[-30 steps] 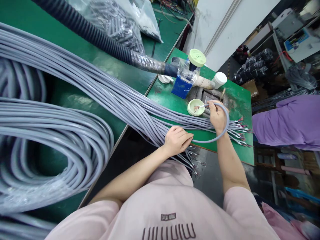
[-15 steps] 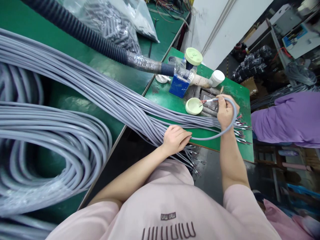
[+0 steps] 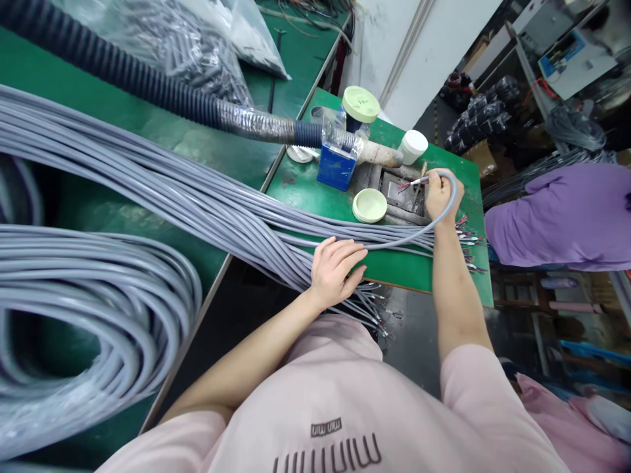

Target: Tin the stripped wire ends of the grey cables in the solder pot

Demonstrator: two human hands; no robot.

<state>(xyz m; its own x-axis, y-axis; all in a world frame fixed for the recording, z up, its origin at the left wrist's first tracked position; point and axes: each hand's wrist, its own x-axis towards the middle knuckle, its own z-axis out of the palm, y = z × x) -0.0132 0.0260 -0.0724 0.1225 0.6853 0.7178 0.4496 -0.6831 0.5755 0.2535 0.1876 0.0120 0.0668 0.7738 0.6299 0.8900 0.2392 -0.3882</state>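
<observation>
My right hand pinches a grey cable near its stripped end, and the cable loops back over the wrist. The thin bare wires point left, above a dark metal fixture. Just left of them sits a pale green lid-like dish. My left hand lies on the bundle of grey cables with its fingers spread a little, the same cable passing beside its fingertips. More stripped cable ends lie right of my right forearm.
A ribbed black hose runs to a blue box. Behind stand a white jar and a green-lidded container. Coiled grey cables fill the left. A person in purple is at the right.
My right hand has drawn the wire ends out of the green dish and moved them right, over the fixture. My left hand's fingers have spread. The whole view has shifted slightly.
</observation>
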